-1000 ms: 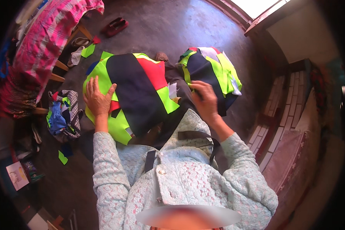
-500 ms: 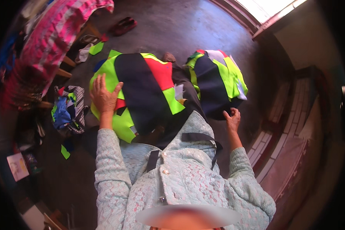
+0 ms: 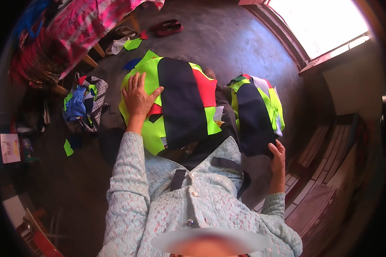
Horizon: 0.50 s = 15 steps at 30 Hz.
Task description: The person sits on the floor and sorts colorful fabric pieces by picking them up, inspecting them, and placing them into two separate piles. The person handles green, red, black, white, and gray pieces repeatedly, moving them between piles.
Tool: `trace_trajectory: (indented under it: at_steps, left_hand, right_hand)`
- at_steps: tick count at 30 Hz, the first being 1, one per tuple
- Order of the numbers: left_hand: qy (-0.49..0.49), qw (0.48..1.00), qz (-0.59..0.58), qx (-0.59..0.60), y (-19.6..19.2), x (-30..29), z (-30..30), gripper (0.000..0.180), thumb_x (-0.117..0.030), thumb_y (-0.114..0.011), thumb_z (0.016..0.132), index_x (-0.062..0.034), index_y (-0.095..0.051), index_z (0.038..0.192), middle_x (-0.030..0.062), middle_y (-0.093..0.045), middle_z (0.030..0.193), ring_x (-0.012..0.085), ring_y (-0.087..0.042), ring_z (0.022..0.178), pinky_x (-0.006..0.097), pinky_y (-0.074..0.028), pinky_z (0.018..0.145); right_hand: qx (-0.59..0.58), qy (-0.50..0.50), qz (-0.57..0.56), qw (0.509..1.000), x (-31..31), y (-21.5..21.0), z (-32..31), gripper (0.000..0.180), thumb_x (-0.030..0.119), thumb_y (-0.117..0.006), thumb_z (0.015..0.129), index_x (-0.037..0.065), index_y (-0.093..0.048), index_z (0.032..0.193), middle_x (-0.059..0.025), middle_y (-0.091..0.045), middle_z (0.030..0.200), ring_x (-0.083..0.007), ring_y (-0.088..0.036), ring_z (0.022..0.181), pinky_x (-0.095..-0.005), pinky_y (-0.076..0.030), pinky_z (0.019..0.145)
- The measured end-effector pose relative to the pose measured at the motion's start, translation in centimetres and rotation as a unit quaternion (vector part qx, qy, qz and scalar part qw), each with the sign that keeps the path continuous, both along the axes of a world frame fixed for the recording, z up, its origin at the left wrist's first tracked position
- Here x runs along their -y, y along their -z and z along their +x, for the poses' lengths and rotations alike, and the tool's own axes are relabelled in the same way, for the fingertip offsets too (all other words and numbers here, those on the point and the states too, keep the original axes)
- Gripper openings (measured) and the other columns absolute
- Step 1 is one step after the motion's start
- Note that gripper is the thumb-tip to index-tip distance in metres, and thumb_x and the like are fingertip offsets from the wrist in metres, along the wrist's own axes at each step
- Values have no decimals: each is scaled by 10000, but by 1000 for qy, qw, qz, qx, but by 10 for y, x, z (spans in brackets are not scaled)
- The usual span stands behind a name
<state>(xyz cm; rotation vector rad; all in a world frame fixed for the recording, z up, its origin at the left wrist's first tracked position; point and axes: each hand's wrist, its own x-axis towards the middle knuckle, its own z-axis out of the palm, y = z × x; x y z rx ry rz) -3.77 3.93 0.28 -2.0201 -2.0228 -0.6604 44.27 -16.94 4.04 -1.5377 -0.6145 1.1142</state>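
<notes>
Over my lap, on the left, lies a pile of cloth pieces: a wide navy strip [image 3: 180, 103], with lime-green cloth [image 3: 148, 68] and red cloth [image 3: 206, 88] around it. My left hand [image 3: 139, 96] rests flat on the lime-green part, fingers stretched and thumb apart. To the right is a second pile, where a navy cloth piece [image 3: 254, 113] lies beside lime-green cloth [image 3: 272, 105] and some pale pieces. At its lower right corner, my right hand [image 3: 277, 156] has thumb and fingertips closed on the navy cloth piece; the fingers are partly hidden.
On the left floor sits a checked bundle [image 3: 99, 88] with blue and green scraps. Shoes [image 3: 167, 28] and a loose green scrap [image 3: 133, 44] lie farther off, near a pink checked cloth [image 3: 90, 25]. A slatted bench [image 3: 326, 150] stands at the right, below a bright opening [image 3: 317, 25].
The whole view has shifted, so the piles appear farther right. My right hand appears lower, together with the corner of the navy cloth piece. My left hand stays flat on the left pile.
</notes>
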Motion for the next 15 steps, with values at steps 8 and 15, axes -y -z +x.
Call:
trace_trajectory:
  at_steps: [8, 15]
  left_hand:
    - [-4, 999, -9, 31, 3, -1, -2, 857, -732, -602, 735, -119, -518, 1327, 94, -493, 1386, 283, -424, 1313, 569, -324, 1029]
    - [-10, 998, -31, 47, -5, 2, 2, 838, -704, -619, 741, -123, -511, 1336, 93, -497, 1389, 270, -418, 1320, 568, -310, 1044]
  right_hand:
    - [-203, -130, 274, 931, -98, -105, -53, 383, 222, -579, 937, -25, -560, 1229, -171, -642, 1173, -292, -631, 1088, -437, -485, 975]
    - [-416, -281, 292, 814, -225, -138, -104, 391, 256, -513, 991, -22, -549, 1262, -172, -610, 1252, -296, -582, 1162, -455, -426, 1042]
